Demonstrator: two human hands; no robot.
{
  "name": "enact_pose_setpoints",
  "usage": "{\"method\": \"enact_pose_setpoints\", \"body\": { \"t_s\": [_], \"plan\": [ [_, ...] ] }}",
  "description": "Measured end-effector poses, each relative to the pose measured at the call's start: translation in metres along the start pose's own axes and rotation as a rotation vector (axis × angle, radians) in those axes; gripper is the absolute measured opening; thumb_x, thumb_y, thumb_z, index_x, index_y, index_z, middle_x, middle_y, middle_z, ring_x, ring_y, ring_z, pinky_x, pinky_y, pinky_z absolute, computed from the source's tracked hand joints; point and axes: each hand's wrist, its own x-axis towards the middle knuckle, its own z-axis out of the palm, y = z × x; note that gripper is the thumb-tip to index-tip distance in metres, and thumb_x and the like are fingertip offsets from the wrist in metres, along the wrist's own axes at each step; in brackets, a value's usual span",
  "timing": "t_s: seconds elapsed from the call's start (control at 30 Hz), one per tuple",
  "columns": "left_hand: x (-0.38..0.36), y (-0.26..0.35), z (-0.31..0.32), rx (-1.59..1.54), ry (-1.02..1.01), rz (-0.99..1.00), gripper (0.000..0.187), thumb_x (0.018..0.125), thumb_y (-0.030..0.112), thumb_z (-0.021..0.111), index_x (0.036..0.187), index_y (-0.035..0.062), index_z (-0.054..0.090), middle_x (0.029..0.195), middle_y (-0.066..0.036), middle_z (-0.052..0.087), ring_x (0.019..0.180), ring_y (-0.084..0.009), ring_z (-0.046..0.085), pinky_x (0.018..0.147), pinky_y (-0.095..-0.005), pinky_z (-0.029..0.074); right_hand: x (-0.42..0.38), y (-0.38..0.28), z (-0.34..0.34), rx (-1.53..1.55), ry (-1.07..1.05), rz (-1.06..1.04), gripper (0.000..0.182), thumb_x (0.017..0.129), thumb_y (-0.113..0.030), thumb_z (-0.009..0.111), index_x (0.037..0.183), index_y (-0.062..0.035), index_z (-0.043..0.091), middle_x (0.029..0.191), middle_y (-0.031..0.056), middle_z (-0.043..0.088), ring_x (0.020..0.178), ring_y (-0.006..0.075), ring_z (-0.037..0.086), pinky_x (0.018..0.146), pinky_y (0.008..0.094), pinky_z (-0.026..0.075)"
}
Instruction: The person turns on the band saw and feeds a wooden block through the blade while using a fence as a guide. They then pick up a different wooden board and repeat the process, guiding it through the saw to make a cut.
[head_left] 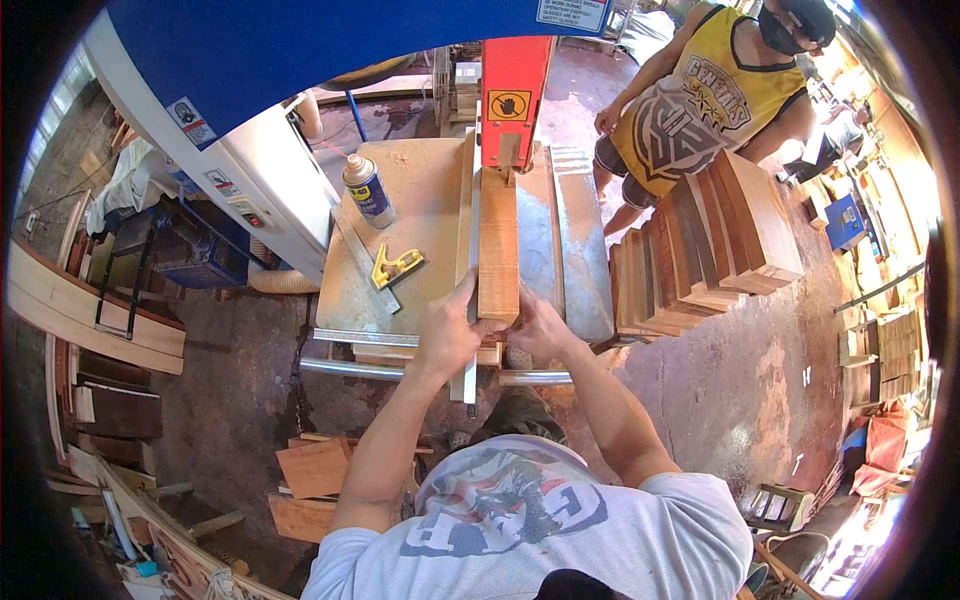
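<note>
A long wooden block [498, 245] lies on the metal saw table [400, 170], its far end under the red blade guard [512, 100] of a bandsaw. My left hand [448, 325] grips the block's near left corner, beside the metal fence [470, 375]. Around the near right corner my right hand [543, 328] is closed, its fingertips partly hidden beneath the wood. The block sits along the fence. The blade itself is hard to make out behind the guard.
Left of the fence stand a spray can [368, 190] and a yellow-headed combination square [397, 265]. A person [700, 100] in a yellow top stands beyond the table's right side, beside stacked wood blocks [700, 235]. Wood offcuts [312, 470] lie on the floor at left.
</note>
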Motion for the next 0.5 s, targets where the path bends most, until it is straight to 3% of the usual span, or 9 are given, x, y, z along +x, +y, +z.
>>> {"method": "enact_pose_setpoints", "body": {
  "t_s": [0.5],
  "plan": [
    [0.009, 0.000, 0.000, -0.040, -0.007, -0.053, 0.090, 0.072, 0.018, 0.094, 0.149, 0.0015, 0.051, 0.111, -0.028, 0.072, 0.105, -0.0446, 0.071, 0.087, -0.0466, 0.057, 0.013, 0.015, -0.004, -0.096, 0.008, -0.075, 0.118, 0.073, -0.017, 0.092, 0.166, -0.0048, 0.021, 0.170, 0.0263, 0.025, 0.153, 0.0411, 0.035, 0.122, 0.0431, 0.040]
  ]
}}
